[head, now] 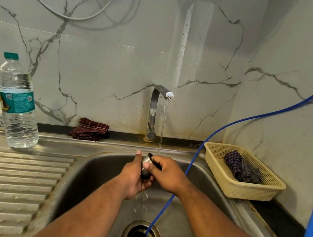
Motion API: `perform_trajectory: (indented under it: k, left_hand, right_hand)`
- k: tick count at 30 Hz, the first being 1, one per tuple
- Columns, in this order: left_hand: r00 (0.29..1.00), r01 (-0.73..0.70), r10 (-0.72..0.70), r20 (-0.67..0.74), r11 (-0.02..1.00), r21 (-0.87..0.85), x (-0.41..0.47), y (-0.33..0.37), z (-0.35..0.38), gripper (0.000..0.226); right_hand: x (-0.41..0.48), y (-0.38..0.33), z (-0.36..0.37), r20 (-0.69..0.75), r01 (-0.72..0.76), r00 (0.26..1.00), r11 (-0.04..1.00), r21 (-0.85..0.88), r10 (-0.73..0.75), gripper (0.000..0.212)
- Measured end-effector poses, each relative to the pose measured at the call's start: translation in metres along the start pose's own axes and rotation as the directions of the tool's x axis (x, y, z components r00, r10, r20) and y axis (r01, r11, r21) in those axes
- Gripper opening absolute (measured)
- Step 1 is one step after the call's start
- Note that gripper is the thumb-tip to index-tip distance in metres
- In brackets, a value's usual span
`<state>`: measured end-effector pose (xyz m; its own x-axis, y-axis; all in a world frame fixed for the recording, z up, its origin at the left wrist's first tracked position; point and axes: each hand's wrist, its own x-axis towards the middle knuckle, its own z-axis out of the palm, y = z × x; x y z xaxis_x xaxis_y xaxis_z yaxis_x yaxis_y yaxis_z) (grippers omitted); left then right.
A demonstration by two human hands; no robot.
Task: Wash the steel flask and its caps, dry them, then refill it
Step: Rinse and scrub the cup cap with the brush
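A small round steel cap with a black rim (146,165) sits under the chrome tap (158,106), over the steel sink (101,171). The left hand (135,179) cups it with curled fingers; the right hand (165,171) pinches its rim.

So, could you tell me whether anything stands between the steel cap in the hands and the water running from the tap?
Nothing visible does. Both hands, left and right, hold the steel cap under the tap, and the stream falls onto it unobstructed. The blue hose passes to the right, clear of the stream.
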<state>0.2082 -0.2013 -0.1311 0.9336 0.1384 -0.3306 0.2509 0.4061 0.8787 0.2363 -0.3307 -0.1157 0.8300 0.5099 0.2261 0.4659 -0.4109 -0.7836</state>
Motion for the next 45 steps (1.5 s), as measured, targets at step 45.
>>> perform_trajectory:
  k: [45]
  left_hand:
    - [0.992, -0.089, 0.086, -0.09, 0.995, -0.036, -0.003, 0.007, 0.018, 0.059]
  right_hand:
    - [0.007, -0.005, 0.002, -0.287, 0.116, 0.939, 0.958, -0.261, -0.192, 0.03]
